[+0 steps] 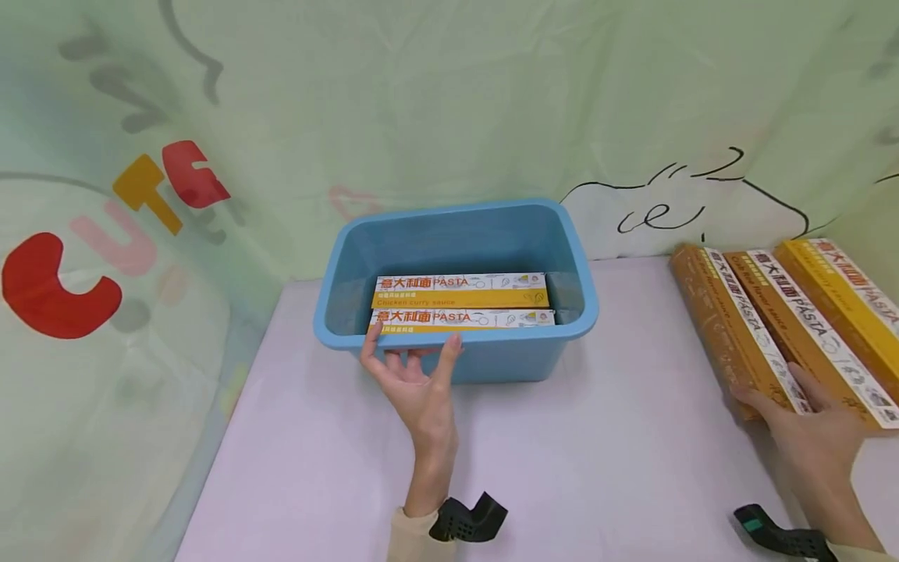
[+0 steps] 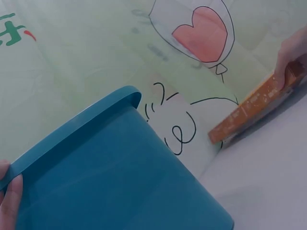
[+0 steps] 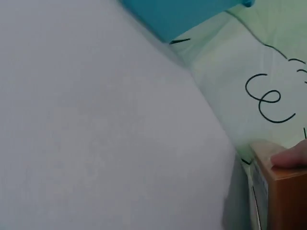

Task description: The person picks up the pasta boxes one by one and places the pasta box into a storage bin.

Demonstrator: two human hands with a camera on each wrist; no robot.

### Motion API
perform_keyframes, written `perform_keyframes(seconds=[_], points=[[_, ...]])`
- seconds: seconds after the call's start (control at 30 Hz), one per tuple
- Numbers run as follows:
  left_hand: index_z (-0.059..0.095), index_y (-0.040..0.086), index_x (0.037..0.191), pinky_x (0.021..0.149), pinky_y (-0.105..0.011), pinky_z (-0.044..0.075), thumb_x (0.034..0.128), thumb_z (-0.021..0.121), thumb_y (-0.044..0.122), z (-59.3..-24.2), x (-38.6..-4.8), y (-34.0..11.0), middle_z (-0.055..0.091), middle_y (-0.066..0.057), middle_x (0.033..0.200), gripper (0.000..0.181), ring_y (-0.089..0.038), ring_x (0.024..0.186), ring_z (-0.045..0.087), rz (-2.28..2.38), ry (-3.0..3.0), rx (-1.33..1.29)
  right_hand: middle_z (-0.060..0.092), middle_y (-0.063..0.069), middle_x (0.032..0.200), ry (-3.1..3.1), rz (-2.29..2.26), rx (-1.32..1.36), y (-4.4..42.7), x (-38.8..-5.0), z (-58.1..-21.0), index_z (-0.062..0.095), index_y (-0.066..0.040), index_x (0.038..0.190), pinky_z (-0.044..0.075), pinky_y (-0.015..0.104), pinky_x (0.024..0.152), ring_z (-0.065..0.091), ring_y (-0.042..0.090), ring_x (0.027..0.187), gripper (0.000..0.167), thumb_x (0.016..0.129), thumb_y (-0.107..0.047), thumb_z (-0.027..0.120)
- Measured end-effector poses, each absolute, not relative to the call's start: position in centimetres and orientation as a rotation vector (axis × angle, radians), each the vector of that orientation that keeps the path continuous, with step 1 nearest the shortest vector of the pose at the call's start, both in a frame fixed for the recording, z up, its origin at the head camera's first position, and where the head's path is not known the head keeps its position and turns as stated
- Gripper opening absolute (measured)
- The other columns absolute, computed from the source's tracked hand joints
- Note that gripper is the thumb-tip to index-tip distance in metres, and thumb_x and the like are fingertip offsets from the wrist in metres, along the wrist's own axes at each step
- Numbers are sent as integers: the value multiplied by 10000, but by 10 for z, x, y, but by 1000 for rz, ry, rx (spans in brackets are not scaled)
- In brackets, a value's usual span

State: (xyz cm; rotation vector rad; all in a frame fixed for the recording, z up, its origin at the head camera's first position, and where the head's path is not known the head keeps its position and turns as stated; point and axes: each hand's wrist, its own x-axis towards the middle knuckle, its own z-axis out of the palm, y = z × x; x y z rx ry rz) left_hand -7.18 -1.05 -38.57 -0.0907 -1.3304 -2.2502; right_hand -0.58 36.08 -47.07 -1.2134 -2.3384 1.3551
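Note:
A light blue plastic bin [image 1: 502,363] stands at the back of the table. Inside lie two yellow-and-white pasta boxes, a rear one [image 1: 460,300] and a front one [image 1: 485,320]. My left hand [image 1: 421,398] holds the bin's front rim, thumb and index finger over the edge; the left wrist view shows its fingers [image 2: 12,201] on the rim. Off to the right, my right hand [image 1: 818,437] grips the near end of the leftmost brown pasta box [image 1: 723,328]. That box [image 3: 290,201] also shows in the right wrist view, a fingertip on its end.
Beside the gripped box lie another brown pasta box [image 1: 794,320] and a yellow pasta box [image 1: 850,300]. A printed green cloth [image 1: 449,101] hangs behind and around the white table [image 1: 597,453].

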Motion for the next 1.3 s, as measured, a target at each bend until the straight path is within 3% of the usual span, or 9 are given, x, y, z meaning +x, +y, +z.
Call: perform_keyframes(seconds=[0.1,0.2,0.27,0.33,0.5,0.7,0.8,1.07,1.3], points=[[239,104,1502,852,-405,640,846,784,-107,-386,-73,-11,473,-201,1425,879,-243,940,552,-2257,-1316,-105,85,55,1746,-2106,1577,-1222,356,-11,-461,253,-223,1655,204,314,1278,125,231,1583,787,1008,-276,696],[247,113,1494,853,-420,640,851,783,-101,-386,-72,-11,478,-193,1415,864,-238,927,551,-2264,-1317,-102,290,-43,1668,-1942,1702,-1023,344,-13,-448,394,-249,1607,396,90,1066,314,106,1448,743,967,-110,746],[250,118,1492,852,-425,641,853,781,-101,-386,-72,-11,486,-177,1413,859,-237,927,548,-2269,-1319,-92,401,-76,1592,-1952,1700,-837,334,-14,-433,461,-238,1577,446,11,883,392,62,1301,719,953,-17,740],[253,129,1494,854,-430,640,853,782,-100,-386,-71,-11,491,-162,1416,862,-240,935,549,-2269,-1323,-81,466,-61,1534,-2031,1640,-612,324,-15,-416,476,-207,1571,438,-15,820,431,75,1230,716,946,34,728],[249,114,1501,849,-408,641,846,792,-95,-386,-71,-13,491,-164,1423,876,-246,949,549,-2246,-1324,-70,526,-106,1438,-2211,1478,-66,297,-30,-369,502,-170,1561,457,13,829,479,90,1143,786,877,127,752],[240,82,1494,842,-320,623,834,811,-86,-388,-72,-13,483,-177,1451,889,-273,1024,562,-2225,-1347,-74,552,-175,1422,-2293,1403,439,274,-62,-329,551,-120,1522,421,72,934,500,101,1195,835,779,155,816],[241,95,1498,845,-319,622,835,813,-83,-388,-73,-12,466,-194,1476,894,-297,1069,558,-2231,-1348,-78,575,-162,1402,-2371,1346,583,265,-81,-313,580,-133,1503,413,111,927,514,95,1166,832,751,73,872],[254,127,1488,871,-350,623,841,818,-67,-387,-73,-10,431,-262,1496,879,-425,1134,548,-2245,-1337,-92,694,102,1264,-2613,1186,805,244,-112,-287,625,-121,1458,498,204,723,582,135,949,763,753,-59,909],[233,90,1506,847,-361,632,832,818,-73,-386,-72,-10,455,-199,1494,907,-346,1104,567,-2235,-1347,-66,727,69,1192,-2769,1121,925,224,-133,-285,651,-89,1421,515,285,715,616,191,895,727,745,-117,917]])
